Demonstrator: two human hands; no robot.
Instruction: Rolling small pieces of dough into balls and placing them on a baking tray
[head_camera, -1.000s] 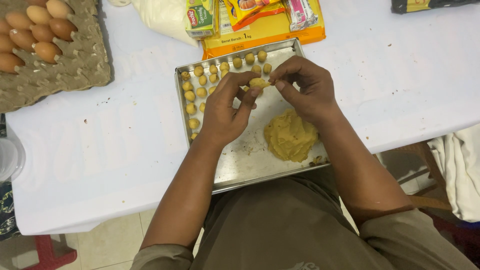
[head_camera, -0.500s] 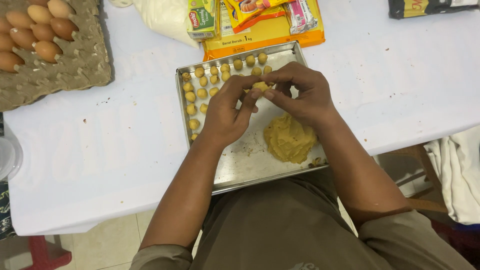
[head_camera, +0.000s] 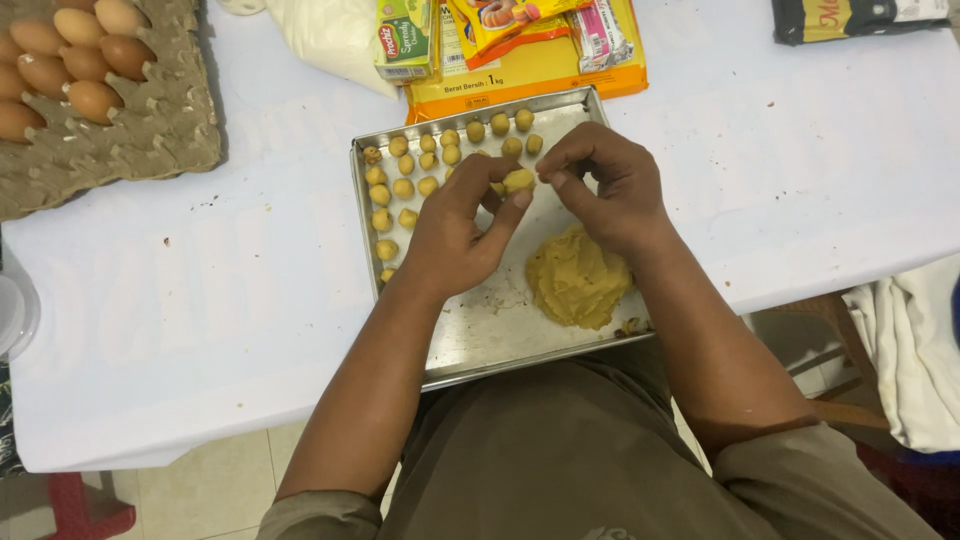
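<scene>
Left hand (head_camera: 455, 235) and right hand (head_camera: 610, 185) pinch small dough ball (head_camera: 518, 181) between fingertips above tray (head_camera: 470, 330). Dough looks soft, light, slightly greasy (dents easily); best taken at sides, gently. Dough mound (head_camera: 578, 278) sits near, finished balls (head_camera: 405, 178) in rows.

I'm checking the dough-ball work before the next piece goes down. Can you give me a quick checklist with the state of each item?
1. Dough piece held by both hands: left hand, right hand: ok.
2. Free space on the metal tray: ok.
3. Rolled balls lie apart in rows: ok.
4. Dough lump left to pinch from: ok.
5. Piece fully rounded: cannot tell, fingers hide it.
</scene>
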